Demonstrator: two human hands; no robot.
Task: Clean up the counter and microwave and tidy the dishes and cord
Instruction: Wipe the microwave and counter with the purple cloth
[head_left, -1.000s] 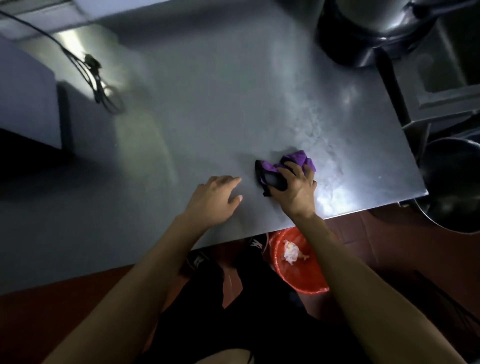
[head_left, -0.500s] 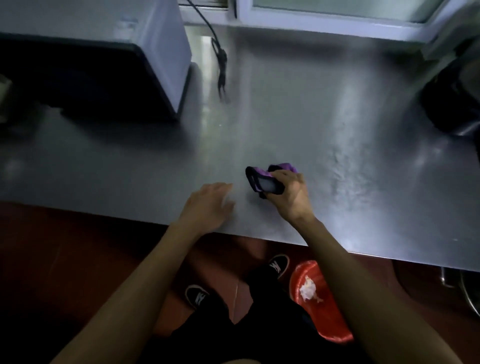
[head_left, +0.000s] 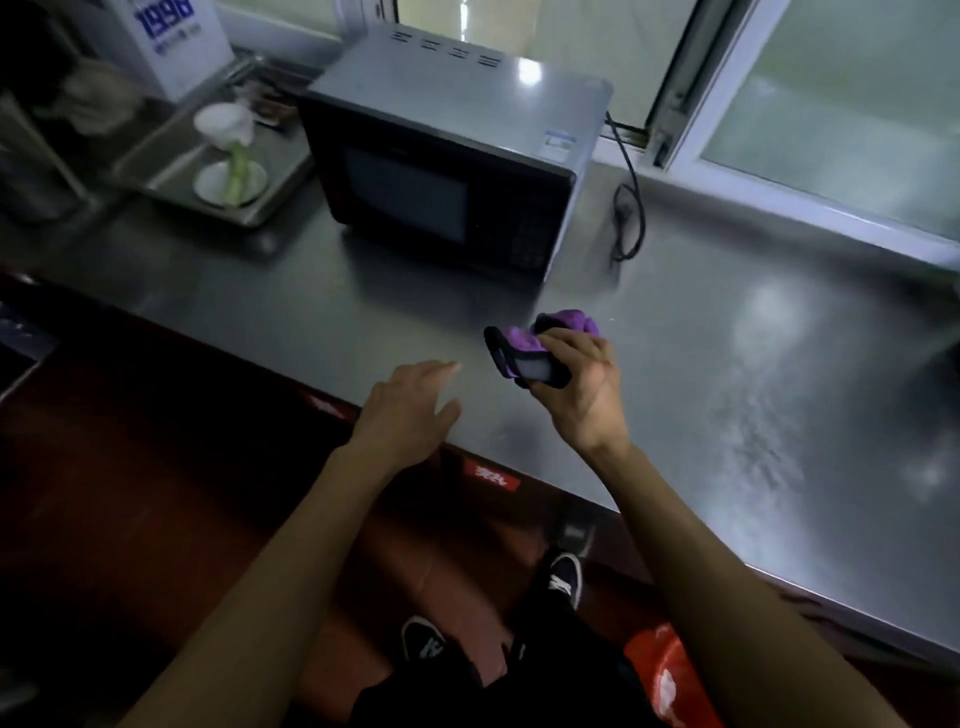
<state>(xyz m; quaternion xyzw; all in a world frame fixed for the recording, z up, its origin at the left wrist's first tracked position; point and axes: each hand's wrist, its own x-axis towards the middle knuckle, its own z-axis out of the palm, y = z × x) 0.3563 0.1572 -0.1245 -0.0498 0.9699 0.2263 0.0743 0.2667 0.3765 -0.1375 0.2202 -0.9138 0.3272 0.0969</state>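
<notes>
My right hand (head_left: 584, 395) grips a bunched purple cloth with a black edge (head_left: 524, 348), raised a little over the steel counter (head_left: 727, 364). My left hand (head_left: 410, 410) rests flat and open near the counter's front edge, just left of the cloth. The grey microwave (head_left: 447, 156) stands at the back with its door closed. Its black cord (head_left: 626, 208) lies in a loose loop on the counter to its right. White dishes (head_left: 231, 156) sit stacked in a metal tray (head_left: 171, 171) left of the microwave.
A window frame (head_left: 727, 104) runs along the counter's back right edge. A white box with blue print (head_left: 166, 36) stands at the far left. A red bin (head_left: 665, 680) sits on the red floor by my feet. Wet streaks mark the counter's right half.
My view has swung left and up, bringing the microwave, tray and window into sight. My right hand has lifted the cloth off the counter. My left hand stays at the front edge.
</notes>
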